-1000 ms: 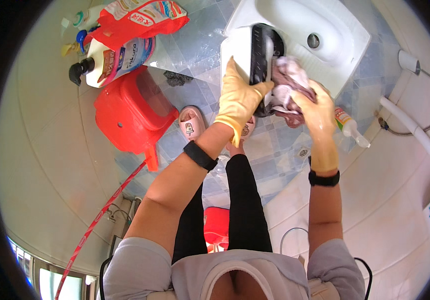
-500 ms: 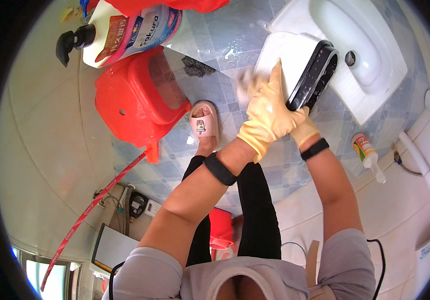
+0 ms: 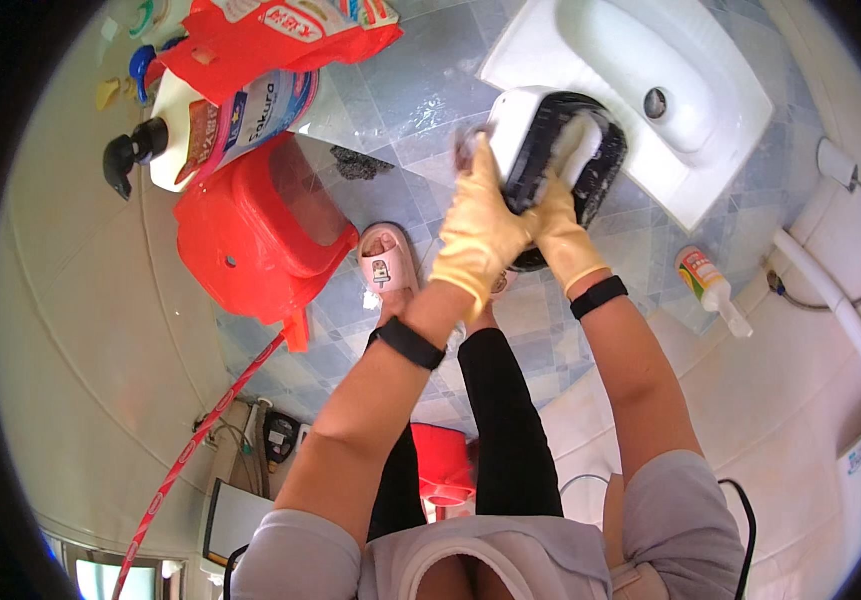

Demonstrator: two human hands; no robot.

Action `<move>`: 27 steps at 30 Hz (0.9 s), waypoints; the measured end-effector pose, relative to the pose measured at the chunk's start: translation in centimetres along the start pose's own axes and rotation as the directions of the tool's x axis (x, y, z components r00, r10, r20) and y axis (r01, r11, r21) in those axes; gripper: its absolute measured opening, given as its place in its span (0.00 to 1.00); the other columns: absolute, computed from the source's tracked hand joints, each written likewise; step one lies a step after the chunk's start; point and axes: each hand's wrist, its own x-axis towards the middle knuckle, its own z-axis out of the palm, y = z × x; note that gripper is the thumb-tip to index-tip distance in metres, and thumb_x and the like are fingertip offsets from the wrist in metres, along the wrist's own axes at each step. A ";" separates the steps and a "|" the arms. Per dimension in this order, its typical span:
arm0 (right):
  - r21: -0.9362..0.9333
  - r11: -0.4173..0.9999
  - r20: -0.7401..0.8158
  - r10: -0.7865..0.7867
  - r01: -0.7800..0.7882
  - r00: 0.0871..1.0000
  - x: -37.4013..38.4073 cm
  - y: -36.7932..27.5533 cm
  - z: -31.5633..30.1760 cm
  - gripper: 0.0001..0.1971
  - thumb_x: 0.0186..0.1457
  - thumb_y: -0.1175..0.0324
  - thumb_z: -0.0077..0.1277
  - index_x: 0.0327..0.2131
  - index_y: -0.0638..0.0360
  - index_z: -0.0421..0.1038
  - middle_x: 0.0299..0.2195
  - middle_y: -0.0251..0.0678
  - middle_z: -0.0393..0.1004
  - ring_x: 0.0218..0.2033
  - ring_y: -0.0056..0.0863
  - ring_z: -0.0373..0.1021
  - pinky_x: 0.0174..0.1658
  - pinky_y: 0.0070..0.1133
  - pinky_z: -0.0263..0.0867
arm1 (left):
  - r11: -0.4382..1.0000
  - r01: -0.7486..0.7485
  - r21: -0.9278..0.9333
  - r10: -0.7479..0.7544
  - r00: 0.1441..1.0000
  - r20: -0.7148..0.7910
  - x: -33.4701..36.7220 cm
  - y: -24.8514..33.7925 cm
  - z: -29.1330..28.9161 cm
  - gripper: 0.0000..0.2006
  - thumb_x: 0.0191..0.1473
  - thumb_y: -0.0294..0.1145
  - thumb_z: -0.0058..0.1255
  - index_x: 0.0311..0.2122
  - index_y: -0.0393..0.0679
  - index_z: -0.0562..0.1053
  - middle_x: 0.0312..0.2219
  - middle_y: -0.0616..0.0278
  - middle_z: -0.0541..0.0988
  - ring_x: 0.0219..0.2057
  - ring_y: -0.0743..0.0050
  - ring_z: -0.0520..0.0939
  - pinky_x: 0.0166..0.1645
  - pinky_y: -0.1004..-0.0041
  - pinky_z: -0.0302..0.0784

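Observation:
A white box-shaped container (image 3: pixel 515 107) with rounded corners and a black, foam-streaked face (image 3: pixel 535 140), like a slim bin, is tilted over the floor in front of me. My right hand (image 3: pixel 557 222), in a yellow rubber glove, grips its black edge, fingers reaching onto the foamy face. Along the white side lies my left hand (image 3: pixel 480 225), gloved alike, with one finger stretched up against it. A blurred brownish thing (image 3: pixel 467 147) shows by the left fingertips; its kind is unclear, and the other left fingers are mostly hidden.
A white squat toilet (image 3: pixel 685 200) lies beyond the container. A red plastic stool (image 3: pixel 235 240), a pump bottle (image 3: pixel 220 130) and a red packet (image 3: pixel 270 45) stand at left. Near the right wall lies a squeeze bottle (image 3: pixel 702 280). A red-striped pole (image 3: pixel 190 440) leans at lower left.
The container has turned so more of its black, foamy face shows. My right hand has come up onto that face from behind. My left hand has shifted slightly left and down.

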 end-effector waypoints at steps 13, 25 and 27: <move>-0.358 0.796 -0.224 -0.580 0.487 0.783 -14.3 -8.6 -7.2 0.23 0.40 0.69 0.65 0.42 0.65 0.73 0.38 0.42 0.75 0.41 0.34 0.72 0.49 0.26 0.66 | 0.995 0.076 0.070 -0.075 0.997 -0.013 -0.8 1.9 -1.4 0.37 0.36 0.30 0.65 0.54 0.38 0.64 0.44 0.41 0.76 0.47 0.47 0.79 0.52 0.63 0.74; 0.147 0.856 -0.638 -0.301 0.496 0.709 -15.9 -15.4 -22.6 0.18 0.46 0.69 0.63 0.41 0.64 0.74 0.35 0.36 0.78 0.33 0.23 0.75 0.38 0.22 0.73 | 0.957 -0.270 0.106 0.288 0.931 -0.225 -9.0 13.8 -4.8 0.37 0.34 0.19 0.55 0.57 0.39 0.62 0.42 0.48 0.76 0.46 0.53 0.78 0.53 0.67 0.71; 0.357 0.674 -0.662 -0.306 0.647 0.684 -20.3 -15.5 -25.1 0.17 0.48 0.70 0.62 0.42 0.64 0.74 0.37 0.38 0.78 0.34 0.26 0.75 0.36 0.22 0.73 | 0.948 -0.256 0.191 0.299 0.921 -0.249 -10.5 17.0 -6.8 0.37 0.34 0.19 0.56 0.57 0.39 0.63 0.43 0.46 0.76 0.47 0.52 0.77 0.54 0.65 0.71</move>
